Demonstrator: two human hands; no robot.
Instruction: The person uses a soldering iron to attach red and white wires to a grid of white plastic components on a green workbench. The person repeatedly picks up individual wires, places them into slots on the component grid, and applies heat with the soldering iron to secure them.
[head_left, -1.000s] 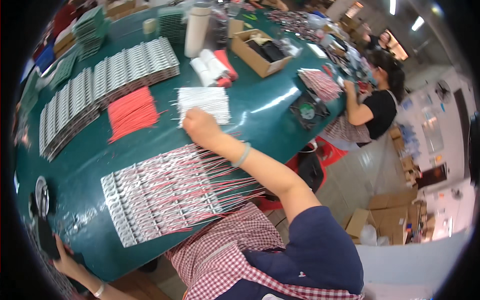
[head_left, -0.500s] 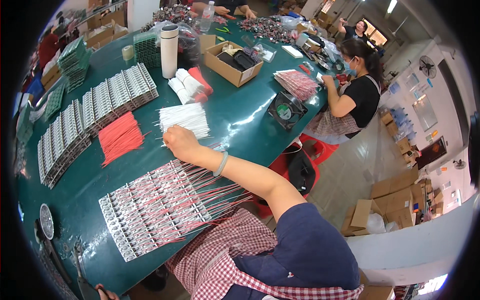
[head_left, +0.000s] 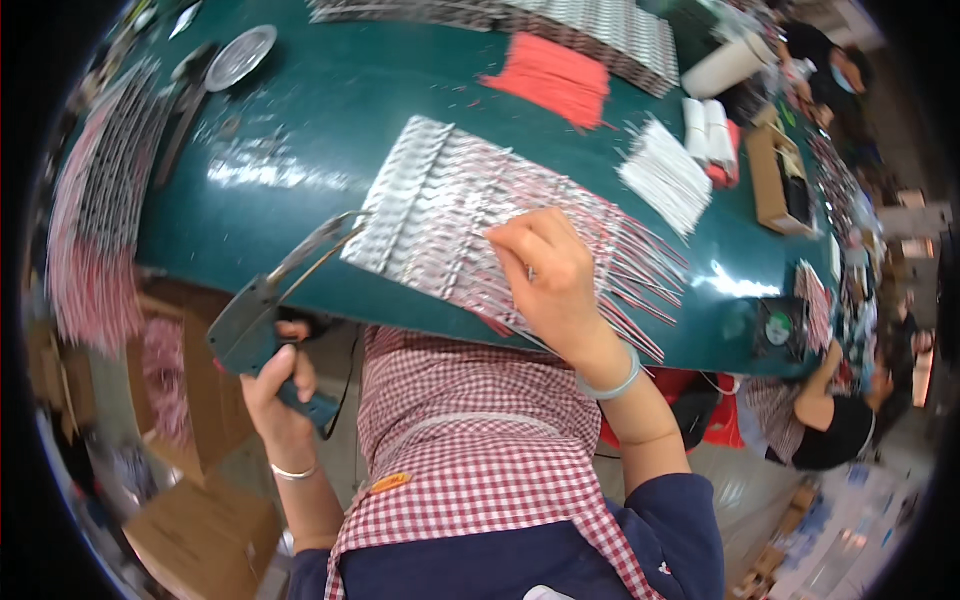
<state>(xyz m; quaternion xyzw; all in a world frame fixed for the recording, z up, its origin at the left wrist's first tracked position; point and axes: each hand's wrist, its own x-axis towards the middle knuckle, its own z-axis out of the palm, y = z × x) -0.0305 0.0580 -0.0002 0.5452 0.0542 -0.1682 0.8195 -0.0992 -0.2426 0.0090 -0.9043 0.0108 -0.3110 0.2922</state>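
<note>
Wired strips (head_left: 450,220) at tabletop (head_left: 300,130) centre; wire bundle (head_left: 555,75) at 12 o'clock, second bundle (head_left: 665,175) at 2, dish (head_left: 240,55) at 10.

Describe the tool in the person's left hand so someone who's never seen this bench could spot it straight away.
Start at the green table and find its near edge, left of the red-checked apron. There the left hand grips a pistol-shaped tool with a dark grey body. Unlike the flat strips with red and white wires under the right hand, it has a long thin metal arm reaching onto the table.
</note>
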